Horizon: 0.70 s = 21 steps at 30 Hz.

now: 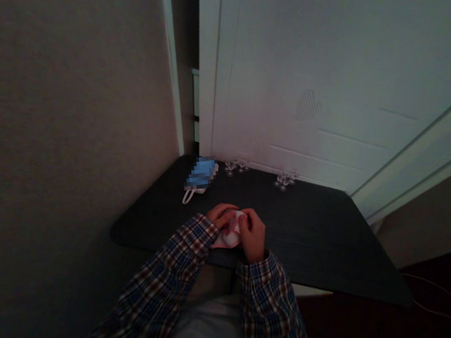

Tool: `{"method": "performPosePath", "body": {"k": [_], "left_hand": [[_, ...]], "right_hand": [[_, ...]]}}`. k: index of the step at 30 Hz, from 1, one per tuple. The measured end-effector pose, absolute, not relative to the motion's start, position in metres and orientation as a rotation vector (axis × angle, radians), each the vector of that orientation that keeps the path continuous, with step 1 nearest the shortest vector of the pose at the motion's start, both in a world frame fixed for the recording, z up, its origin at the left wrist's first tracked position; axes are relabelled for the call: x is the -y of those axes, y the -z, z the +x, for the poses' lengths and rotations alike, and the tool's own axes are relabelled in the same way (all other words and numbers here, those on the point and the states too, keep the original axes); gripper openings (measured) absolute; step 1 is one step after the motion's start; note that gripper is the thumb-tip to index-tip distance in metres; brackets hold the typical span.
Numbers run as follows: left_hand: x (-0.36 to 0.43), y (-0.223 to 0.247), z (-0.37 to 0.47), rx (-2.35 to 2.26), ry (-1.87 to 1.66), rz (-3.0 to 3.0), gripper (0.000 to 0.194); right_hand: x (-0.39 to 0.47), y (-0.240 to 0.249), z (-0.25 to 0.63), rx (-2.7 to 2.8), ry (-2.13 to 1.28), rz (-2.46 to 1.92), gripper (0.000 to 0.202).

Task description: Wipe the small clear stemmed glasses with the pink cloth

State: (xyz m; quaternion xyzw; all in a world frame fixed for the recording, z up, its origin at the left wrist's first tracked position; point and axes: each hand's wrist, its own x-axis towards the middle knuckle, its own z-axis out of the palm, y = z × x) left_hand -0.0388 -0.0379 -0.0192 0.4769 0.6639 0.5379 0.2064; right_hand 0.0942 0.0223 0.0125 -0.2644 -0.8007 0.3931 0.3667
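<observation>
Close to the front edge of the dark table, both hands are on a small pink-and-white object (229,238). It has a pale, flat pink part and a rounded white part; its kind is too dim and small to tell. My left hand (223,214) reaches over it from the left and back, fingers curved and resting on it. My right hand (253,234) is closed at its right side, thumb and fingers pinching its upper edge. The fingers hide part of the object.
A blurred blue-screened phone (202,172) lies at the table's back left, with a white strap loop (188,196) beside it. Clear flower-shaped pieces (285,179) sit along the back edge of the dark table (319,229). A white panel (319,59) stands behind; a wall (77,99) rises left.
</observation>
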Motion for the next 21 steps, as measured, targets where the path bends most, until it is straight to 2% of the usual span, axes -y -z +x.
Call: {"method": "performPosePath", "body": {"k": [21], "left_hand": [[0.0378,0.0155,-0.0397,-1.878,-1.438,1.402,0.038]], "right_hand": [[-0.0221,-0.0121,0.0943,2.045,-1.012,-0.680,0.023]]}}
